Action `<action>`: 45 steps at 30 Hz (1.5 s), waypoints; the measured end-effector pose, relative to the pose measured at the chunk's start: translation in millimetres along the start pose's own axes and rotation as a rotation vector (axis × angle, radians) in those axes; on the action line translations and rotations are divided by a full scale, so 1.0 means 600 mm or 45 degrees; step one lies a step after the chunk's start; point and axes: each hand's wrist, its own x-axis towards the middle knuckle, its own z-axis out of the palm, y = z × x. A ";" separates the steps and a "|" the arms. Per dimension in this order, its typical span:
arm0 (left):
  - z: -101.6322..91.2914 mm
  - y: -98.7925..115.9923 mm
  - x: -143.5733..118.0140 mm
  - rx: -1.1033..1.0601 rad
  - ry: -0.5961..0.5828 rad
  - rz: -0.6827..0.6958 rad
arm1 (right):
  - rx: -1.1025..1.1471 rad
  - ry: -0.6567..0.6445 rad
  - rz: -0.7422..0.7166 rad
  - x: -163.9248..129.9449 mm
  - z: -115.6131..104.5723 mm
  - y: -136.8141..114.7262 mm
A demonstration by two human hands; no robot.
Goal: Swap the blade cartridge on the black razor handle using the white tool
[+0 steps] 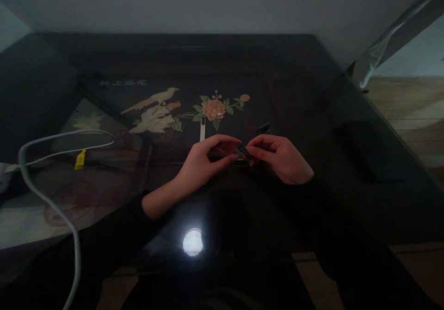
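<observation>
My left hand [204,162] and my right hand [282,157] meet over the middle of a dark glass-topped table [312,115]. Between their fingertips sits a small dark object [243,151], pinched from both sides; the dim light hides what it is. Both arms wear black sleeves. A small white strip [202,130] lies on the glass just beyond my left hand, and a second small dark piece [264,127] lies beyond my right hand.
A painted bird-and-flower panel [187,108] shows under the glass. A white cable [52,199] loops across the left side, near a yellow tag [80,159]. A lamp's reflection [193,242] glares on the near glass. Wooden floor [412,111] lies to the right.
</observation>
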 end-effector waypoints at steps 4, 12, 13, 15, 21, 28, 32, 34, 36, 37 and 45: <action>0.007 0.003 -0.005 -0.275 0.006 -0.096 | 0.235 -0.090 0.152 -0.002 0.012 0.004; 0.009 0.004 -0.010 -0.433 0.089 -0.077 | 0.420 -0.169 0.215 -0.005 0.033 0.014; 0.009 0.003 -0.010 -0.425 0.103 -0.059 | 0.421 -0.169 0.215 -0.005 0.034 0.015; 0.008 0.002 -0.009 -0.404 0.122 -0.029 | 0.376 -0.143 0.190 -0.006 0.034 0.015; 0.003 0.004 -0.004 -0.444 0.128 -0.157 | 0.132 0.137 -0.048 -0.006 0.019 0.011; 0.003 0.002 -0.003 -0.324 0.109 -0.153 | -0.151 0.176 -0.175 -0.010 0.017 0.005; 0.001 -0.001 -0.003 -0.088 0.071 -0.110 | -0.298 0.148 -0.220 -0.014 0.023 0.000; 0.000 -0.004 -0.003 0.068 0.049 -0.053 | -0.359 0.143 -0.235 -0.014 0.025 -0.002; -0.001 -0.007 -0.002 0.200 0.023 0.020 | -0.431 0.140 -0.248 -0.013 0.025 -0.003; -0.002 -0.008 -0.001 0.249 0.005 0.058 | -0.470 0.139 -0.255 -0.012 0.025 -0.002; -0.005 -0.015 -0.006 0.642 -0.077 0.348 | -0.754 0.097 -0.234 -0.008 0.027 0.005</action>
